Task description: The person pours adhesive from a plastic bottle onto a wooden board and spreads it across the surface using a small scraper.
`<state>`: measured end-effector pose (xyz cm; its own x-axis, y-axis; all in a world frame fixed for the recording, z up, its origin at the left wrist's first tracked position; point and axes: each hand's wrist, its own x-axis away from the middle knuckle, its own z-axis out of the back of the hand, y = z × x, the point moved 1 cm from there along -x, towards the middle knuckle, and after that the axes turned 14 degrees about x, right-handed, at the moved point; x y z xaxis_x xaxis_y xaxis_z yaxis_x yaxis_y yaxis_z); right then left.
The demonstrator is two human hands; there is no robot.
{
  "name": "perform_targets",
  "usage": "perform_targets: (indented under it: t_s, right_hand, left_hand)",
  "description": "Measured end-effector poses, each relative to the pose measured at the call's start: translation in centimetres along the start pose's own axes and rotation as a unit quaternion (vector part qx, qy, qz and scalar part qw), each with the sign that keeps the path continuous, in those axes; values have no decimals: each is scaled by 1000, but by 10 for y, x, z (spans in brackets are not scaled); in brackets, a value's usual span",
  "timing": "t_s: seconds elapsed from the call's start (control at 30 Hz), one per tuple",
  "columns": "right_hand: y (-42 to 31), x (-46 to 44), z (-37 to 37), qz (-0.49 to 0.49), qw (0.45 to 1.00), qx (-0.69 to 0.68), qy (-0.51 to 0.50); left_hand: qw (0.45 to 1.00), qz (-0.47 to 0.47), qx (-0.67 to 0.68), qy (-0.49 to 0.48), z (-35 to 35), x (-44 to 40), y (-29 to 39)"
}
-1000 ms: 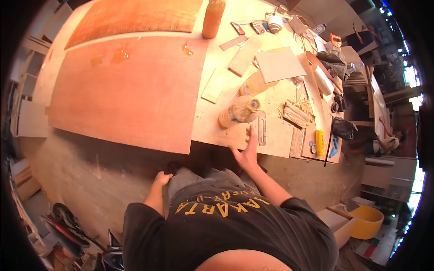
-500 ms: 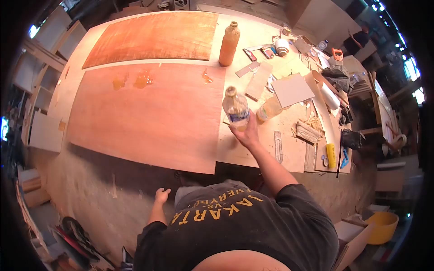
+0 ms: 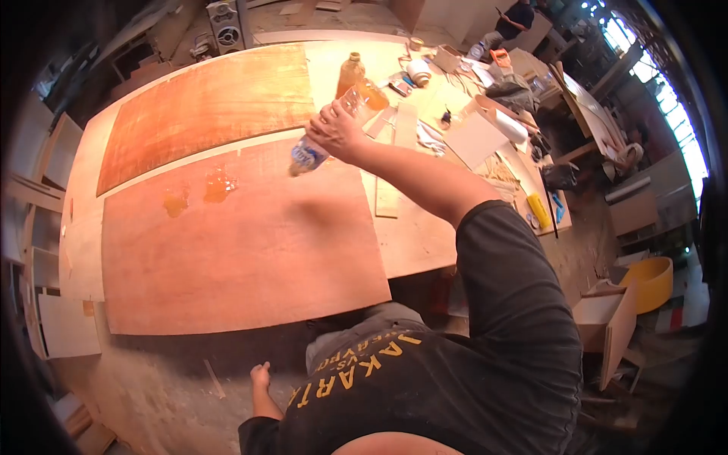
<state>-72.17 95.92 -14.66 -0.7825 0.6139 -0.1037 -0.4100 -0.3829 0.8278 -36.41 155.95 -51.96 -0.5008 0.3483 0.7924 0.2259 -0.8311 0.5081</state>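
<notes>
My right hand (image 3: pixel 337 130) is wrapped round a clear plastic bottle (image 3: pixel 305 155) with a blue label. It is tilted over the near reddish plywood sheet (image 3: pixel 243 265), label end down to the left and the other end up to the right. Two wet, amber puddles (image 3: pixel 220 184) lie on that sheet. Behind the hand a second bottle (image 3: pixel 350 72), filled with orange-brown liquid, stands upright on the table. Low by my side hangs my left hand (image 3: pixel 260 375), fingers curled, with nothing visible in it.
An orange-stained sheet (image 3: pixel 220 106) lies at the table's far side. Tape, a square board (image 3: pixel 478 140), paper rolls and an orange-handled saw (image 3: pixel 500 58) crowd the right side. A yellow tub (image 3: pixel 651 284) is at right. Another person (image 3: pixel 518 19) is in the background.
My right hand has lifted the labelled bottle, moved it left over the near sheet and tipped it from upright. My view has turned somewhat; my left hand still hangs low.
</notes>
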Motion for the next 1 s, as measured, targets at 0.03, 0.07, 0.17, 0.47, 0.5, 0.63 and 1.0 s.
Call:
perform_targets:
  t_s: [0.03,0.07,0.17,0.47,0.5,0.63,1.0]
  right_hand:
    - [1,-13,-10,6,998,61,8]
    - [3,-26,-18,12,992,121,17]
    - [17,-57,-38,82,984,158,-5]
    - [29,-77,-117,132,990,35,-16]
    - [28,-74,-120,119,993,26,-9]
    - [10,-73,-139,128,990,62,15]
    - [-13,-73,-163,123,989,81,3]
  left_hand:
    - [1000,0,9,6,-1,2,2]
    - [1000,2,19,11,0,8,-3]
    - [998,12,53,14,-10,24,-22]
    - [999,40,-20,11,-59,79,-108]
    - [996,81,6,21,-65,85,-112]
    - [988,150,41,12,-68,110,-89]
    - [994,47,100,3,-94,90,-45]
